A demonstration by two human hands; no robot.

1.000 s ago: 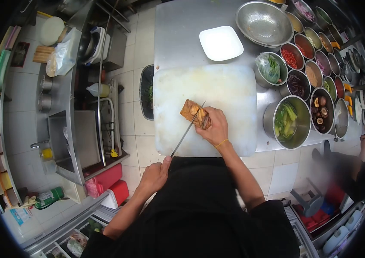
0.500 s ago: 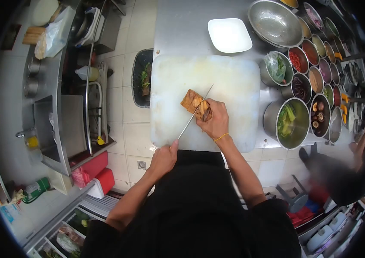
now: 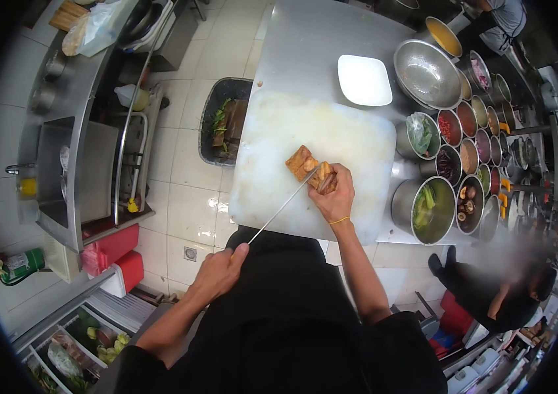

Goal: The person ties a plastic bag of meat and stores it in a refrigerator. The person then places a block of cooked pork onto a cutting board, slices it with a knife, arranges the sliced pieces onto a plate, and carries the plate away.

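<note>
A white cutting board (image 3: 279, 121) lies on the steel table in front of me. On it sits a browned block of food (image 3: 299, 161), cut into slices at its right end; it looks like cooked meat. My left hand (image 3: 216, 274) is closed round the handle of a long knife (image 3: 278, 213). The blade points up and right, its tip at the cut side of the block. My right hand (image 3: 333, 196) grips the sliced end, fingers curled over it. A yellow band circles that wrist. Beyond the board stands a white square bowl (image 3: 364, 82).
A steel mixing bowl (image 3: 427, 72) and several metal pots of ingredients line the right side, including a pot of green vegetables (image 3: 417, 220). A dark bin (image 3: 210, 141) stands left of the board. A sink (image 3: 82, 180) is farther left. Another person (image 3: 509, 289) is at lower right.
My left hand has drawn the knife back toward my body and left, bringing the tip down to the food. My right hand keeps its grip. The view has shifted and turned slightly.
</note>
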